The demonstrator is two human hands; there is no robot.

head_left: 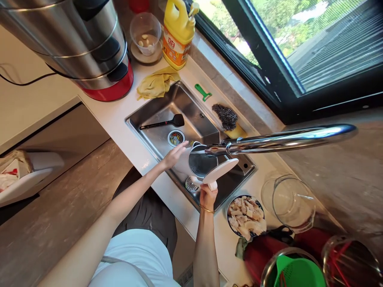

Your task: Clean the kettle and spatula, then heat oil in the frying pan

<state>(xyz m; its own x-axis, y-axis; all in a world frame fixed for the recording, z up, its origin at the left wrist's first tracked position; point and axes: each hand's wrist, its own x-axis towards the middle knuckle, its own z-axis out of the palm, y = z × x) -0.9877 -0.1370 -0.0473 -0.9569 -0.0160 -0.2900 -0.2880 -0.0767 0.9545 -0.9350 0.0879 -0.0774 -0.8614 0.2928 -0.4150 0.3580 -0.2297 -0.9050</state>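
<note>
White kettle (pixel 182 164) with its round lid (pixel 222 170) swung open: in the head view we have it tilted over the steel sink (pixel 191 104), its mouth below the tip of the chrome faucet (pixel 278 143), which reaches in from 3 o'clock. We cannot tell whether its base touches the sink. Our right hand (pixel 208 195), at the kettle's 5 o'clock, has its fingers wrapped around the handle. Our left hand (pixel 173 156), at 9 o'clock, lies against the kettle's side, fingers stretched out and uncurled.

Taking the kettle as the centre of the dial, we find a black spatula (pixel 177 120) in the sink between 10 and 11 o'clock, beside the drain strainer (pixel 176 138). On the desk (pixel 104 115) lie a yellow cloth (pixel 157 84) at 11, a green peeler (pixel 203 93) at 12 and a steel-wool scourer (pixel 225 114) at 1. A bowl of pale meat pieces (pixel 246 215) stands between 4 and 5.
</note>
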